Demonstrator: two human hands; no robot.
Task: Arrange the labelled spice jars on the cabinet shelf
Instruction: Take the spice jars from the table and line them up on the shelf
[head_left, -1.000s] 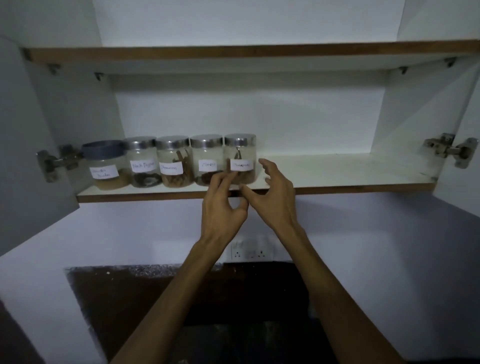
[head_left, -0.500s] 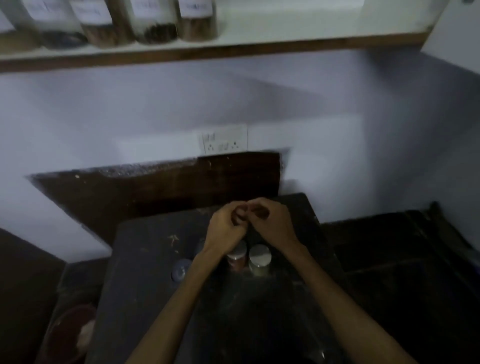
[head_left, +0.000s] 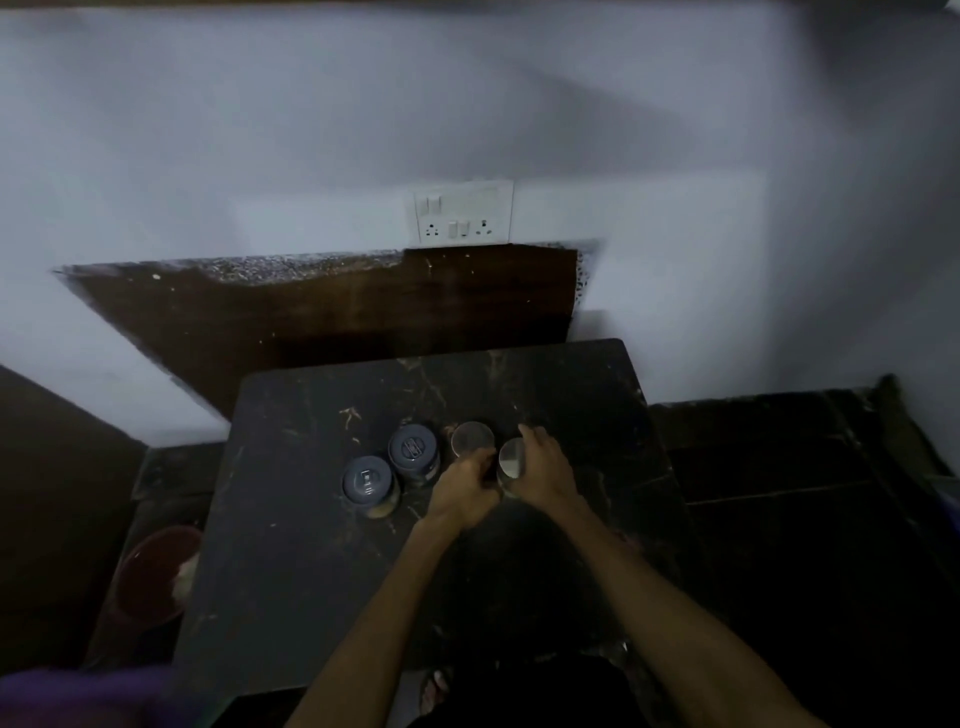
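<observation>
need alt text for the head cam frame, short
Seen from above, both hands close around a silver-lidded jar on a dark table, the left hand at its left side and the right hand at its right. Another silver-lidded jar and two dark-lidded jars stand to the left; a wall socket plate is behind.

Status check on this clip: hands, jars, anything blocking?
Both hands, left hand and right hand, closing around nearer silver-lid jar on dark table; grip unconfirmed. Second silver-lid jar and two blue-lid jars waiting. Nothing blocking.
</observation>
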